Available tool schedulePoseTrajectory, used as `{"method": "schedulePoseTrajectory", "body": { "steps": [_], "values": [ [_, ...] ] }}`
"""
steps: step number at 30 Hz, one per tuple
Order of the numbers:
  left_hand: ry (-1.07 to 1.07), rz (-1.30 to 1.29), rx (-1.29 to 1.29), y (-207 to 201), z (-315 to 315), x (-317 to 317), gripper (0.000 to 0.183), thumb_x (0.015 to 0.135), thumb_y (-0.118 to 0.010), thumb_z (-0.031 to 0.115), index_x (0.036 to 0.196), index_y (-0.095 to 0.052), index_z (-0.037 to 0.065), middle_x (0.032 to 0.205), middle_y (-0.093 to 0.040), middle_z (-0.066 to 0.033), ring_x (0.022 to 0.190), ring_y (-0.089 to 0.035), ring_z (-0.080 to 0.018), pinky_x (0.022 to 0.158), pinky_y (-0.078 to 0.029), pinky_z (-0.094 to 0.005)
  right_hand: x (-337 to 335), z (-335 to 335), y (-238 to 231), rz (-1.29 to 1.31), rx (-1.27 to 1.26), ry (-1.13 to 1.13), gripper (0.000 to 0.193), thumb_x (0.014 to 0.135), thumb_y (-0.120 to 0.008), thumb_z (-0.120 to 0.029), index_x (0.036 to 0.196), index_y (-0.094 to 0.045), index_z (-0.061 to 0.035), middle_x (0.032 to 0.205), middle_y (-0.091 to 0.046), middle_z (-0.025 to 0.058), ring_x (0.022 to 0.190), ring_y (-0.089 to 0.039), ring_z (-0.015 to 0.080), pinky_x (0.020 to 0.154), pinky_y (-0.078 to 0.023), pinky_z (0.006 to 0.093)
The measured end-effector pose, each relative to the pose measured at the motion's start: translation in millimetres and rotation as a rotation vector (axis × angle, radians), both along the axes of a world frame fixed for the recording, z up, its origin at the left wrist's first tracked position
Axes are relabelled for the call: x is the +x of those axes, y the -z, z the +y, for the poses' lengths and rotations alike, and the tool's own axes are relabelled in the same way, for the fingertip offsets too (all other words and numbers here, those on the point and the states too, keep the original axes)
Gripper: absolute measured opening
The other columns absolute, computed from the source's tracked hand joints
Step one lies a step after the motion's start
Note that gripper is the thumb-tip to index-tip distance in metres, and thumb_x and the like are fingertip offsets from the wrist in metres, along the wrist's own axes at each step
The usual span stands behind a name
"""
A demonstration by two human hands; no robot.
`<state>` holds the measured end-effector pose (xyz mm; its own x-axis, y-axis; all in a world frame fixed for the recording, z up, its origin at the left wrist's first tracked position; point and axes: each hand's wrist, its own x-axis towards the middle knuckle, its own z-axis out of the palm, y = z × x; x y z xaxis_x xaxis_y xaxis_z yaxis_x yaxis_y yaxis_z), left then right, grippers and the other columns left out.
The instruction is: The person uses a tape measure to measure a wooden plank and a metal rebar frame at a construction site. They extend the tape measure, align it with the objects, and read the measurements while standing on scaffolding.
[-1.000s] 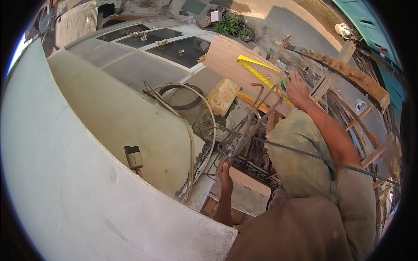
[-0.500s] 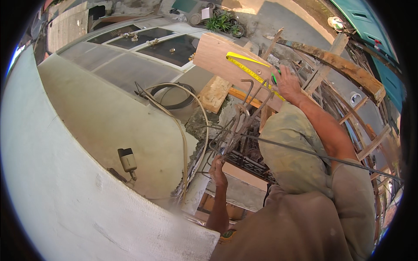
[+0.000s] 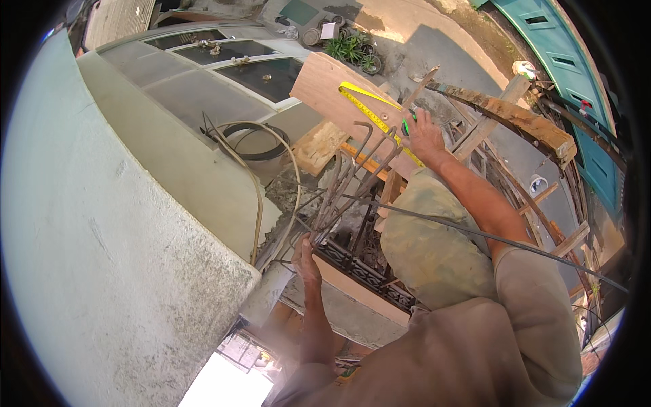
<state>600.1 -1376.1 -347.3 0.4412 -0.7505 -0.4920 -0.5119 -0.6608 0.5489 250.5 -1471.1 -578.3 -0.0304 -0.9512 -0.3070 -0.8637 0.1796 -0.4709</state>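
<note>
My right hand is closed round a green-and-black tape measure at the right side of a wooden board. Its yellow blade doubles back in a sharp bend and lies across the board. Lower down, my left hand has its fingers closed at the lower end of a bundle of bent steel bars; the exact grip is partly hidden. Hooked bar ends rise in front of the board. My khaki-clad knee stands between my arms.
A thick white wall curves along the left. Coiled cable lies beside a wood block. A thin dark rod crosses over my knee and right arm. Rough timbers are stacked at the right. Below is a dark ornamental grille.
The view has swung, so the scene sits further left and a bright gap shows at lower left. My right hand stays on the tape measure, my left at the bars.
</note>
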Motion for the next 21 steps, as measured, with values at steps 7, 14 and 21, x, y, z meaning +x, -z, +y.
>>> {"method": "schedulePoseTrajectory", "body": {
  "steps": [7, 14, 21],
  "values": [
    [-0.064, -0.027, -0.191, 9, 2, -11, 0.041, 0.094, -0.062, 0.034, 0.096, -0.068, -0.007, 0.094, -0.065, -0.0073, 0.088, -0.053, -0.0161, 0.087, -0.041, -0.0311, -7, 2, -8, -0.086, -0.022, 0.033, 0.075, 0.072, -0.082, -0.028, 0.133, -0.042, -0.0112, 0.114, -0.044, 0.0159, 0.110, -0.050, 0.0353, 0.080, -0.054, 0.0457],
    [-0.059, -0.234, -0.279, 13, 12, -6, 0.033, 0.092, -0.062, 0.031, 0.085, -0.069, -0.001, 0.080, -0.063, -0.0065, 0.087, -0.055, -0.0213, 0.089, -0.040, -0.0355, 2, -1, -17, -0.130, -0.066, -0.024, 0.077, 0.070, -0.084, -0.027, 0.130, -0.039, -0.0095, 0.113, -0.045, 0.0168, 0.111, -0.050, 0.0375, 0.083, -0.054, 0.0472],
    [-0.024, -0.476, -0.238, 17, 4, -18, 0.058, 0.086, -0.057, 0.061, 0.092, -0.075, 0.007, 0.097, -0.068, -0.0157, 0.101, -0.060, -0.0347, 0.097, -0.037, -0.0442, -7, 3, -11, -0.114, -0.090, -0.028, 0.083, 0.067, -0.088, -0.027, 0.129, -0.035, -0.0087, 0.117, -0.045, 0.0193, 0.116, -0.048, 0.0399, 0.085, -0.052, 0.0505]
  ]
}}
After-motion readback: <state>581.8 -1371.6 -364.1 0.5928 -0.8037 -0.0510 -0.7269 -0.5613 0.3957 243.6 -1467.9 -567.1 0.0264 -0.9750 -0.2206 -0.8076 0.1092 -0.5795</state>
